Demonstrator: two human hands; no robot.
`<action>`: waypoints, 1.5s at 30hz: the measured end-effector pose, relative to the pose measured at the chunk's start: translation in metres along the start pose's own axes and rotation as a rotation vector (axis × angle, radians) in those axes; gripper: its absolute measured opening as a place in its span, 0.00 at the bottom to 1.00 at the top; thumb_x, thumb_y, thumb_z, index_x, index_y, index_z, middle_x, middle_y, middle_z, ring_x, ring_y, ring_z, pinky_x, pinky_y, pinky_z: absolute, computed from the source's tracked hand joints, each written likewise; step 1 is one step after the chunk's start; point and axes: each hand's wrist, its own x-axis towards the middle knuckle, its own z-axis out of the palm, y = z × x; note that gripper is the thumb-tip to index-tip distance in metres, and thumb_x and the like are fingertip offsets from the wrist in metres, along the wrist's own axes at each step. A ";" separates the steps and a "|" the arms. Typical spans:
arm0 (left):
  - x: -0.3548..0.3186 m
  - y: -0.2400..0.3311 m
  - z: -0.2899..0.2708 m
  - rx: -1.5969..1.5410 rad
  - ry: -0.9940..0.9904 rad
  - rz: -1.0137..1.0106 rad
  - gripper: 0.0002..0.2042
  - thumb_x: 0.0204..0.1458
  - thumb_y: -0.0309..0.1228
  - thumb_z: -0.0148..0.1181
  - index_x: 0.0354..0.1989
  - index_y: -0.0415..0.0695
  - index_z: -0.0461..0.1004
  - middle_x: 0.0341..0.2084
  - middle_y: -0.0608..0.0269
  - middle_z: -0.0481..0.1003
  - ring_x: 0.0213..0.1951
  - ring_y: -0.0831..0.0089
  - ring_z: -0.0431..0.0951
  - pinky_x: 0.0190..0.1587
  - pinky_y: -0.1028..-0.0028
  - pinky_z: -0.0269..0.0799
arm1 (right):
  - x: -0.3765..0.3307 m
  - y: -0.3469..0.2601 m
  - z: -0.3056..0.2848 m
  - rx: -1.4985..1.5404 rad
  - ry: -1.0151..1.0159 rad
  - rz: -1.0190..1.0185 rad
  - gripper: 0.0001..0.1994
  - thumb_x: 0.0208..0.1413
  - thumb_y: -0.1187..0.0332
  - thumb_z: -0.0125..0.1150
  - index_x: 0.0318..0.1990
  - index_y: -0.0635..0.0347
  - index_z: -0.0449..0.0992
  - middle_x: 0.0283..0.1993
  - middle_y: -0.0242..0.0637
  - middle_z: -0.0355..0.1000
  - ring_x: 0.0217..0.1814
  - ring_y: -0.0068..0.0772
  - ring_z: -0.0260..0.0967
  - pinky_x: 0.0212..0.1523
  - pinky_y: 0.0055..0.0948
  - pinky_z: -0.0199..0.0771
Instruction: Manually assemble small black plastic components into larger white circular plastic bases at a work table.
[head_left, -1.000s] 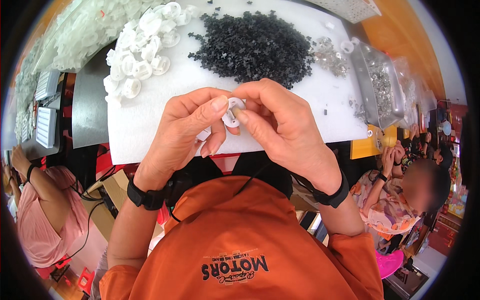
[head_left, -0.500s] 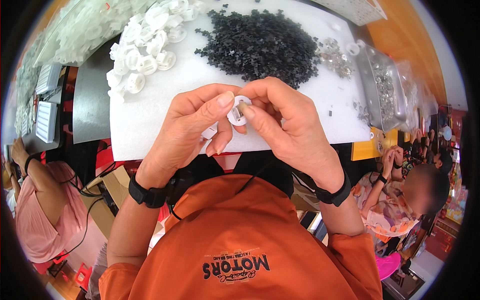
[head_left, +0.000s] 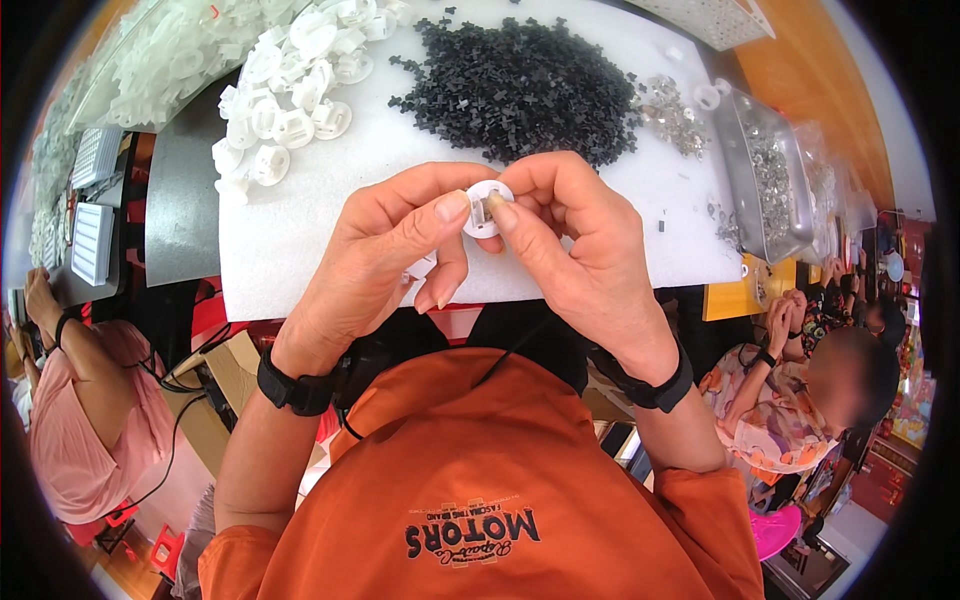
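Between my two hands, over the near part of the white foam sheet, is a round white plastic part (head_left: 484, 228) with a slot in its middle. My left hand (head_left: 395, 240) pinches its left edge between thumb and fingers. A second white plastic piece (head_left: 421, 266) sits in the curled lower fingers of that hand. My right hand (head_left: 575, 245) grips the round part from the right, the thumb tip pressed onto its slotted middle. Whether a small piece lies under that thumb is hidden.
A heap of small black plastic pieces (head_left: 520, 85) lies beyond my hands. White round parts (head_left: 290, 100) are piled at the far left. Small metal pieces (head_left: 672, 115) lie at the right, beside a metal tray (head_left: 750, 200). People sit at both sides.
The round white part has tilted to face upward more and shifted slightly right. My right thumb has moved a little on it; both hands keep their hold.
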 end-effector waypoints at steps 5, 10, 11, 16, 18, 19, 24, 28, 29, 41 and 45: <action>0.000 0.001 0.002 0.014 0.013 -0.019 0.18 0.60 0.35 0.50 0.52 0.33 0.68 0.27 0.57 0.73 0.16 0.83 0.67 0.15 0.83 0.60 | -0.001 0.000 -0.002 -0.008 -0.003 0.027 0.04 0.55 0.78 0.56 0.37 0.66 0.69 0.26 0.34 0.69 0.24 0.19 0.69 0.24 0.20 0.69; 0.002 0.001 0.000 0.037 -0.004 -0.016 0.16 0.60 0.33 0.50 0.50 0.33 0.69 0.28 0.56 0.74 0.16 0.83 0.66 0.15 0.83 0.60 | -0.001 -0.006 -0.005 -0.038 -0.016 0.026 0.05 0.55 0.77 0.56 0.38 0.66 0.70 0.26 0.34 0.69 0.24 0.19 0.68 0.25 0.20 0.69; 0.002 0.001 0.000 0.035 -0.013 -0.014 0.16 0.60 0.33 0.50 0.50 0.33 0.69 0.28 0.56 0.74 0.16 0.83 0.66 0.15 0.83 0.60 | -0.002 -0.013 -0.007 -0.027 -0.023 0.065 0.04 0.55 0.77 0.56 0.38 0.66 0.70 0.26 0.33 0.69 0.24 0.17 0.66 0.25 0.20 0.68; 0.000 -0.002 -0.002 0.033 0.032 0.011 0.17 0.59 0.36 0.52 0.47 0.32 0.69 0.30 0.47 0.76 0.12 0.83 0.64 0.13 0.85 0.58 | 0.000 -0.017 -0.042 -0.202 0.063 0.081 0.02 0.57 0.75 0.56 0.36 0.64 0.71 0.25 0.29 0.67 0.25 0.13 0.60 0.25 0.16 0.61; 0.000 -0.003 -0.001 0.029 0.030 0.015 0.17 0.59 0.36 0.52 0.47 0.33 0.69 0.30 0.47 0.76 0.12 0.83 0.64 0.13 0.85 0.58 | 0.001 -0.025 -0.056 -0.185 0.103 0.142 0.02 0.57 0.75 0.56 0.36 0.64 0.72 0.24 0.28 0.66 0.25 0.12 0.58 0.25 0.15 0.60; 0.000 -0.003 -0.001 0.027 0.034 0.014 0.16 0.59 0.36 0.51 0.47 0.33 0.69 0.30 0.48 0.76 0.12 0.83 0.63 0.13 0.85 0.58 | 0.003 -0.026 -0.063 -0.233 0.128 0.152 0.03 0.57 0.75 0.56 0.36 0.64 0.71 0.24 0.28 0.65 0.25 0.12 0.58 0.25 0.15 0.59; 0.001 -0.001 0.000 0.023 0.021 0.008 0.16 0.59 0.35 0.52 0.46 0.33 0.69 0.29 0.50 0.76 0.13 0.82 0.65 0.14 0.84 0.58 | 0.016 -0.014 -0.091 -0.523 -0.002 0.186 0.08 0.57 0.73 0.54 0.41 0.66 0.72 0.26 0.27 0.66 0.26 0.16 0.60 0.26 0.20 0.61; 0.000 -0.001 -0.001 0.015 0.018 0.008 0.15 0.59 0.35 0.52 0.45 0.33 0.70 0.29 0.52 0.76 0.14 0.81 0.66 0.14 0.83 0.58 | 0.023 -0.011 -0.087 -0.737 -0.138 0.126 0.09 0.53 0.74 0.51 0.41 0.67 0.71 0.30 0.41 0.69 0.31 0.36 0.65 0.33 0.32 0.65; 0.000 -0.001 -0.001 0.015 0.018 0.007 0.15 0.59 0.35 0.52 0.45 0.33 0.70 0.29 0.52 0.76 0.14 0.81 0.66 0.14 0.83 0.58 | 0.024 -0.011 -0.086 -0.789 -0.161 0.105 0.10 0.52 0.74 0.50 0.40 0.67 0.71 0.34 0.50 0.72 0.36 0.51 0.70 0.39 0.40 0.69; 0.000 0.000 0.000 0.040 0.007 0.003 0.16 0.60 0.36 0.52 0.45 0.33 0.70 0.28 0.52 0.76 0.14 0.81 0.66 0.15 0.83 0.58 | 0.011 -0.006 -0.083 -0.707 -0.196 0.079 0.09 0.52 0.76 0.52 0.42 0.65 0.71 0.29 0.38 0.65 0.30 0.30 0.63 0.33 0.27 0.65; -0.001 -0.001 -0.001 0.039 0.002 0.014 0.16 0.60 0.36 0.51 0.45 0.33 0.70 0.27 0.52 0.76 0.14 0.81 0.66 0.15 0.83 0.58 | 0.009 -0.010 -0.080 -0.761 -0.217 0.089 0.09 0.52 0.76 0.52 0.41 0.65 0.71 0.31 0.39 0.66 0.31 0.32 0.64 0.34 0.27 0.65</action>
